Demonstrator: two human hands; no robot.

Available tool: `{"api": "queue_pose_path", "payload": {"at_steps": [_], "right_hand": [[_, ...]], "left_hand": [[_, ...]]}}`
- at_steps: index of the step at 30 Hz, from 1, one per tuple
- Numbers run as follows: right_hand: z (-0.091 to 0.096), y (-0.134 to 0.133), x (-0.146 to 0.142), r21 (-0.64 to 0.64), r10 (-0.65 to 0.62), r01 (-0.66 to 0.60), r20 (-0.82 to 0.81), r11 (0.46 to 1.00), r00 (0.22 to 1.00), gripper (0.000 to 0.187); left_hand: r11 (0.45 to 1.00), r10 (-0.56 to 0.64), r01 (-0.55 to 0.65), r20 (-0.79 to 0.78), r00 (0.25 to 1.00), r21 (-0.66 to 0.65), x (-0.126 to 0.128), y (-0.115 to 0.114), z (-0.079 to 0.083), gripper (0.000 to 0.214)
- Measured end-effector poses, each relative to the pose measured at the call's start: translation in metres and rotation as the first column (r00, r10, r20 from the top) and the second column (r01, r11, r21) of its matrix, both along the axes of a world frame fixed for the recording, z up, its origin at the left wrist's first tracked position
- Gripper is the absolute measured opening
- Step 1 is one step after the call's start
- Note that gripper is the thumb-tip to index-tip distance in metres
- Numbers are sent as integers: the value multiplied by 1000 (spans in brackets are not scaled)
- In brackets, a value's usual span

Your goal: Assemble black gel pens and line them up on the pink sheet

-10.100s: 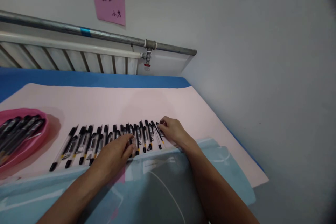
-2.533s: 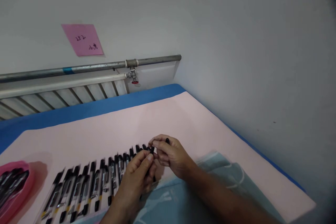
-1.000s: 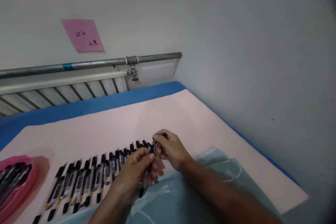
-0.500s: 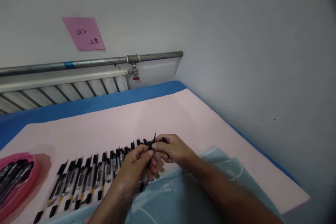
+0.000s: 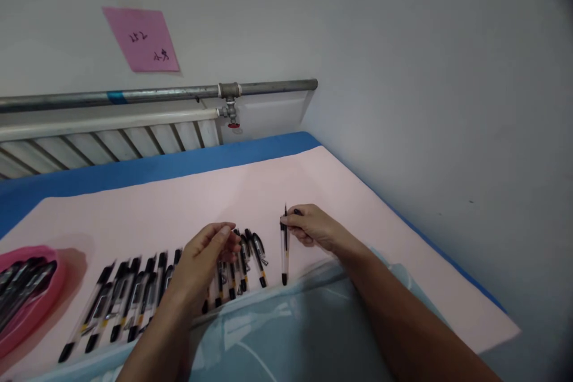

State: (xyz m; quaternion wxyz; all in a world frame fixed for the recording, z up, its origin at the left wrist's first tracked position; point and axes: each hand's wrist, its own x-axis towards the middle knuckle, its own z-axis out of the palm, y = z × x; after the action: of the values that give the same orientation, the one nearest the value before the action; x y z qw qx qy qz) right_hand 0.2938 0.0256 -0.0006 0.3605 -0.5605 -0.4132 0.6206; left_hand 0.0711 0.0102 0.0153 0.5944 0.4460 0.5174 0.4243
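A row of several black-capped clear pens lies side by side on the pink sheet. My right hand pinches the top end of one pen and holds it at the right end of the row, a little apart from the others, with its black tip pointing toward me. My left hand hovers over the right part of the row, fingers curled and loosely apart, with nothing in it. It hides some of the pens beneath it.
A pink tray with more pens sits at the far left. A light blue cloth covers the near edge. Behind the blue table edge are a radiator, a metal pipe, a pink note and the grey walls.
Half a second ago both hands worked one pen together above the row. Now the left hand has let go and the right hand has carried the pen to the row's right end.
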Motion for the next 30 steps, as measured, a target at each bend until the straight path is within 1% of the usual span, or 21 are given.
{"api": "queue_pose_path", "payload": {"at_steps": [2,6,8,12,15,18,23,28,30], "right_hand": [[-8,5,-2,0,36,-36,58,999,998,22],[-18,16,-11,12,43,-45,128,999,991,19],[-19,20,-16,6,56,-58,163,998,985,18],[-18,24,-24,-21,153,-153,270,988,951,16],[-17,24,-29,25,160,-181,369,983,916,18],[-16,24,-32,75,149,-210,485,975,862,20],[-9,23,-33,107,143,-274,646,956,750,23],[-1,20,-35,116,142,-337,747,934,650,26],[1,18,-35,96,151,-370,799,924,583,27]], "left_hand": [[1000,-9,9,-12,1000,-10,1,1,1,37],[1000,-27,27,-26,999,-16,1,0,0,37],[999,-39,38,-32,999,-7,1,0,0,36],[997,-73,73,-49,996,4,-1,0,-2,34],[996,-92,93,-54,994,6,-1,0,-3,34],[994,-106,106,-53,993,4,-1,0,-4,34],[995,-104,104,-76,992,3,0,1,-3,35],[994,-108,109,-86,990,3,0,1,-3,34],[993,-116,117,-96,989,6,-1,1,-4,35]]}}
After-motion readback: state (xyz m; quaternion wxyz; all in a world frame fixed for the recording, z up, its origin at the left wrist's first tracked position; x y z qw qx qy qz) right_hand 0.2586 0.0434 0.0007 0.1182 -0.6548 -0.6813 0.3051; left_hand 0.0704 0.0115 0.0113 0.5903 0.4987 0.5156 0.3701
